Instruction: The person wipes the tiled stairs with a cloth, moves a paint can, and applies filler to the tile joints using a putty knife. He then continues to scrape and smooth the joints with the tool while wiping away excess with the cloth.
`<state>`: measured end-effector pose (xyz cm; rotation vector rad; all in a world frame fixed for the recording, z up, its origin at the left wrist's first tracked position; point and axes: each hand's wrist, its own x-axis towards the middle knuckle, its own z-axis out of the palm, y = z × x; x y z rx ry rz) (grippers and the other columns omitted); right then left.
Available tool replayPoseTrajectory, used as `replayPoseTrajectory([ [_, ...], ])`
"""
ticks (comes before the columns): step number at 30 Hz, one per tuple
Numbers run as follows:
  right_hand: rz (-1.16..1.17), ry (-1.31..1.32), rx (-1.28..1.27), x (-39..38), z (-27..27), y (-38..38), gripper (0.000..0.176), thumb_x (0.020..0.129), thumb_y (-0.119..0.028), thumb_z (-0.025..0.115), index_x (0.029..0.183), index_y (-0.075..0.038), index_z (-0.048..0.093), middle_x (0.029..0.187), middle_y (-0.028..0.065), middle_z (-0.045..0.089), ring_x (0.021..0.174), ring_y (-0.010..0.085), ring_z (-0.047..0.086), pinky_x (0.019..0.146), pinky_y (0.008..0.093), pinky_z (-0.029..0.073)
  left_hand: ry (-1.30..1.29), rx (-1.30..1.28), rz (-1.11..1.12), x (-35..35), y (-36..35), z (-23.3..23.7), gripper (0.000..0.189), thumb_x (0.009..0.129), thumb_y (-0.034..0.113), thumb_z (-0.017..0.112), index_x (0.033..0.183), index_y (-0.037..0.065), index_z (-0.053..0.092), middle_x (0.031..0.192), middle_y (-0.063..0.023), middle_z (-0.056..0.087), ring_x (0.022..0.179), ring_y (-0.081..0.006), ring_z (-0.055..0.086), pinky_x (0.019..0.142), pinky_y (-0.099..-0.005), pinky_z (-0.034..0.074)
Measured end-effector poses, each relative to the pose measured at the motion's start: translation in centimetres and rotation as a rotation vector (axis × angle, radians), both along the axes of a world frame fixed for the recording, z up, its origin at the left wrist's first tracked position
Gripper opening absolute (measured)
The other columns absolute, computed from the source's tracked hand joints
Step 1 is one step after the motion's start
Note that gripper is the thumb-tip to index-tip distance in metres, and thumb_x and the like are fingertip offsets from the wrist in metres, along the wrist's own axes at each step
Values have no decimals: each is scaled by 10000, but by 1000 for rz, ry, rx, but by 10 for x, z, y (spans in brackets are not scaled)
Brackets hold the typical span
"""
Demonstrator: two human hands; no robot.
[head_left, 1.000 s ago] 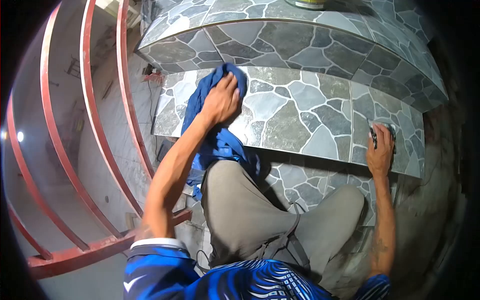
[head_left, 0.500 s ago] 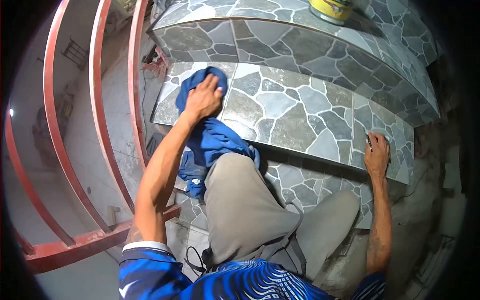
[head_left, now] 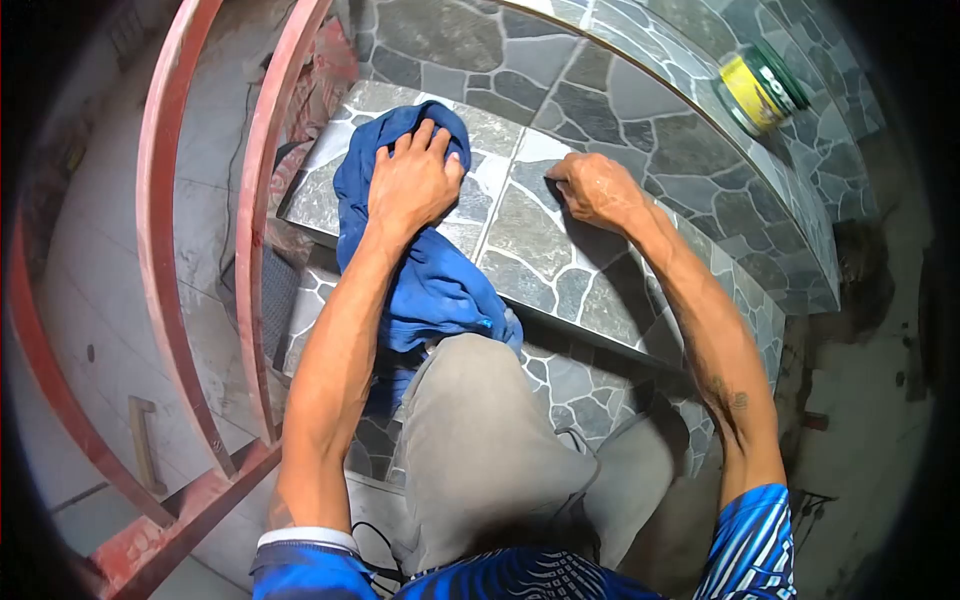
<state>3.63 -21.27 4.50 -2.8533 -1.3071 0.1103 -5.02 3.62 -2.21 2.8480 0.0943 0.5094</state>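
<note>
A blue cloth (head_left: 440,285) lies over the left part of the stone-patterned tiled step (head_left: 525,225) and hangs down over its front edge beside the knee. My left hand (head_left: 415,180) presses on the cloth with its fingers spread. To the right of the tile joint, my right hand (head_left: 595,190) is low over the step near the riser, its fingers curled together. Whatever those fingers hold is hidden or too small to name.
Red metal railing bars (head_left: 165,230) curve along the left side. A green and yellow container (head_left: 760,90) stands on the upper step at the right. The tiled riser (head_left: 610,90) rises behind the step. A bent bracket-like piece (head_left: 145,445) lies at lower left.
My right hand has moved left along the step, from its right end to near the tile joint. The left hand remains on the cloth, fingers more spread. The view has shifted and turned.
</note>
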Motion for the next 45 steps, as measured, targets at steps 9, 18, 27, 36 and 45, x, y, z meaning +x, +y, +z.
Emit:
replayPoseTrajectory([
  [9,-50,-46,28,18,3,23,275,792,-53,616,1034,-61,747,897,232,707,848,420,693,747,485,561,-117,-68,15,2,3,-9,415,942,301,514,1246,41,627,1396,-152,573,1196,-338,585,958,-555,434],
  [18,5,-165,36,13,-10,26,339,742,-57,642,1065,-80,744,974,179,726,864,385,705,758,472,575,-87,-98,12,-1,2,-10,419,935,295,534,1257,45,630,1404,-155,571,1199,-342,586,957,-535,446],
  [27,24,-241,48,23,-17,29,367,748,-29,639,1102,-98,710,1047,137,705,905,385,686,769,475,573,-103,-124,6,0,3,-9,412,931,292,547,1237,34,647,1389,-172,581,1208,-339,580,969,-535,448],
  [36,6,-248,19,26,-18,40,351,736,-22,631,1073,-85,707,1035,152,695,922,367,687,760,475,575,-73,-112,6,-1,2,-7,429,939,299,543,1268,38,631,1408,-175,568,1234,-343,566,984,-525,439],
  [45,93,-290,98,9,-19,50,327,716,-43,673,1039,-82,703,963,126,698,874,346,702,739,453,592,-56,-122,4,-2,1,-4,417,943,301,542,1261,47,633,1408,-175,567,1245,-346,559,992,-527,433],
])
